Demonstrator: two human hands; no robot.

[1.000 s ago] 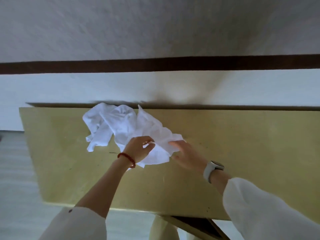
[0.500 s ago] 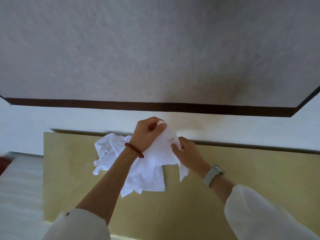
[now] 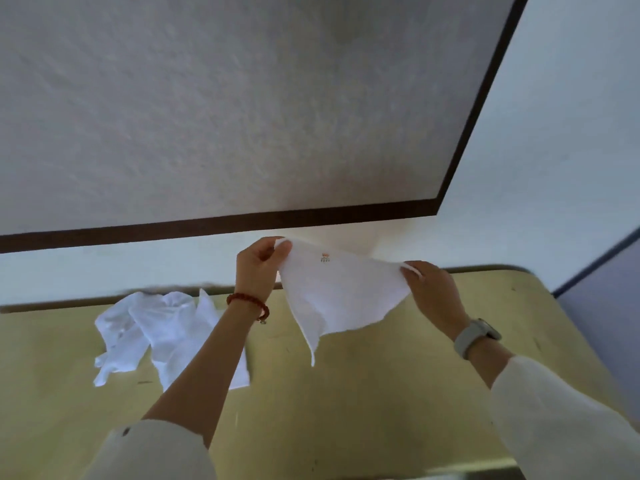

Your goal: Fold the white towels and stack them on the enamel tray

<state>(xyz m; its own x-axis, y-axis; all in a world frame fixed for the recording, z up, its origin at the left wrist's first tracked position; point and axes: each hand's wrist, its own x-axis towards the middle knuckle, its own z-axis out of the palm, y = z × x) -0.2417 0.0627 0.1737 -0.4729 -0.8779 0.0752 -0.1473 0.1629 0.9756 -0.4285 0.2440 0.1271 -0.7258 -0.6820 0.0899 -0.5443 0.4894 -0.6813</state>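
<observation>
Left hand (image 3: 259, 268) and right hand (image 3: 431, 292) each pinch a top corner of white towel (image 3: 337, 296), held above tabletop (image 3: 346, 393). Crumpled towel pile (image 3: 162, 332) lies at 9 o'clock of it.

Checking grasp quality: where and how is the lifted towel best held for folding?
By its two top corners, from the sides, as now: the left hand and right hand pinch them, so the towel hangs spread. Its bottom corner dangles free above the table.
</observation>
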